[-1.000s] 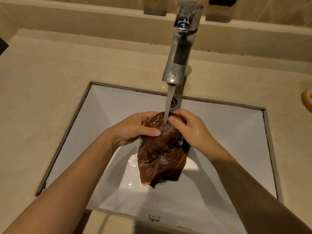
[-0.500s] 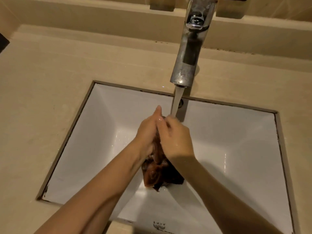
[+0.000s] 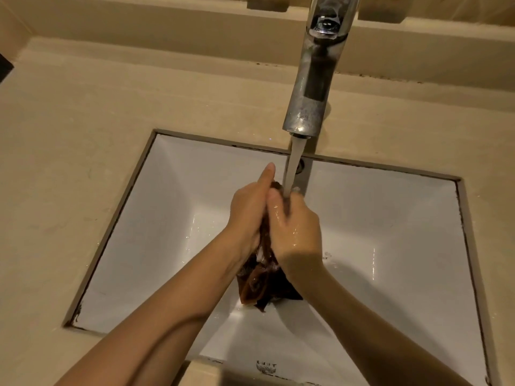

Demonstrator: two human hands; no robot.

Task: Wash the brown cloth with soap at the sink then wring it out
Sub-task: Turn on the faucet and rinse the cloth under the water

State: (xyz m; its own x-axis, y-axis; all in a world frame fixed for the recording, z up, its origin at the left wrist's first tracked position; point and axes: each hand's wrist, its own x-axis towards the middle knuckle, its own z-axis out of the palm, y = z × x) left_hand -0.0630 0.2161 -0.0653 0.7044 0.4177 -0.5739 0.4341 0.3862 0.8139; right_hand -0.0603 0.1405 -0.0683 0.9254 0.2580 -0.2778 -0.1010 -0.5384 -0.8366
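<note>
My left hand [image 3: 248,215] and right hand [image 3: 295,232] are clamped palm to palm around the cloth [image 3: 262,285], its bunched top squeezed between them under the stream from the tap [image 3: 315,87]. The rest hangs straight down below my wrists into the sink [image 3: 172,218]. Its long axis is vertical and both hands are equally near, well placed, I think, for twisting.

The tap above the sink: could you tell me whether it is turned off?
No, a stream of water pours from the tap down toward the brown cloth.
</note>
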